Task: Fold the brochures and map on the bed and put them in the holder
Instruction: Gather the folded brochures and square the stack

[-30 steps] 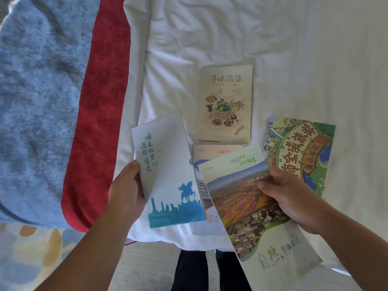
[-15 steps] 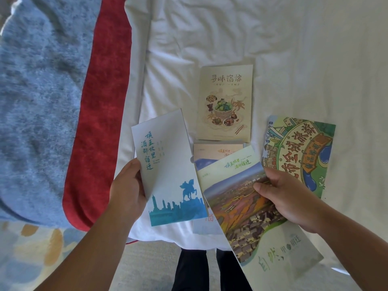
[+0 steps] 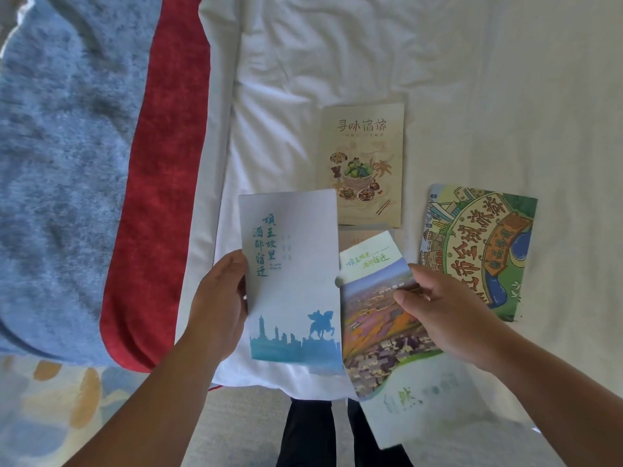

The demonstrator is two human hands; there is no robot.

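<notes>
Brochure [image 3: 374, 318] pinched in right grip [image 3: 448, 318], holder [image 3: 290, 281] clasped in left grip [image 3: 215, 308], map [image 3: 478, 244] and booklet [image 3: 364, 163] beyond

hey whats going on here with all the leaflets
A person stands at the edge of a bed sorting tourist leaflets. The left hand grips a white and blue holder, and the right hand pinches a landscape brochure whose edge meets the holder's notched side, apparently to slide it in. A food brochure and a colourful map lie flat on the sheet beyond, not yet put away. Another leaflet is mostly hidden under the held ones.
</notes>
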